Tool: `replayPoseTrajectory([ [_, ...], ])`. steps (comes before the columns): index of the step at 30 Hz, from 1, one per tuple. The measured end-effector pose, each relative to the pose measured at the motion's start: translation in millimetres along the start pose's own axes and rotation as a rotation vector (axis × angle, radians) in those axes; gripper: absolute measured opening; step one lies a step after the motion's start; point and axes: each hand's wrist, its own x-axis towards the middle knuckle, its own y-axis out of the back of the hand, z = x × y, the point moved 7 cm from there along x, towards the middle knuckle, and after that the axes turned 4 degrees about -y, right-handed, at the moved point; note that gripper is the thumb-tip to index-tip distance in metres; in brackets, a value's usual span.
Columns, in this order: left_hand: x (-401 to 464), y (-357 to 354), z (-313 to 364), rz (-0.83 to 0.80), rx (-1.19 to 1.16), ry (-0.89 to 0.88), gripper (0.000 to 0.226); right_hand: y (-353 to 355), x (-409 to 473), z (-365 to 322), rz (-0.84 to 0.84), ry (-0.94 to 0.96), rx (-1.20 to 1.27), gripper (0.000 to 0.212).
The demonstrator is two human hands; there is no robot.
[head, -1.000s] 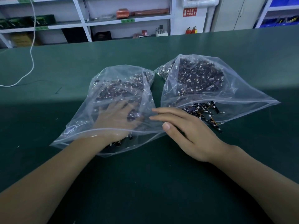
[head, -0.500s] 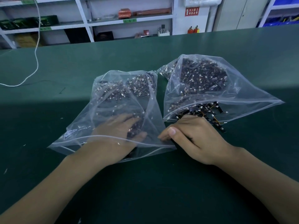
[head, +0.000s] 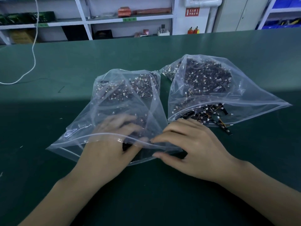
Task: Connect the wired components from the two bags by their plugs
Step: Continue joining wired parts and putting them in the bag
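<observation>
Two clear zip bags lie side by side on the green table. The left bag (head: pixel 78 136) holds small wired components (head: pixel 123 93) with white plugs. My left hand (head: pixel 110 154) reaches in through its mouth, fingers spread over the parts and blurred behind the plastic. My right hand (head: pixel 192 147) rests on the right corner of that bag's mouth, fingers fairly straight, with a dark piece partly hidden under it. The right bag (head: pixel 254 101) is full of dark wired components (head: pixel 208 77). Several of them (head: pixel 211 115) spill from its open mouth just beyond my right hand.
The green table (head: pixel 162 201) stretches wide on all sides of the bags. A white cable (head: pixel 33 51) hangs down and loops on the table at the far left. White shelves (head: pixel 127 18) with boxes stand behind the table's far edge.
My left hand has pulled back a little inside the left bag. My right hand slid left from the right bag's mouth onto the corner of the left bag's mouth.
</observation>
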Motion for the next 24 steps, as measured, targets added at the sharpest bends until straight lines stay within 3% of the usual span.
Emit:
replayPoseTrajectory([
  [5, -3, 6, 8, 0.170, -0.042, -0.130, 0.011, 2, -2, 7, 0.093, -0.078, 0.070, 0.005],
  [16, -8, 29, 21, 0.329, -0.105, -0.314, 0.016, 5, -7, 20, 0.162, -0.228, 0.245, 0.004],
  [24, -16, 40, 35, 0.472, -0.287, -0.371, 0.009, 2, -7, 23, 0.155, -0.237, 0.255, 0.019],
])
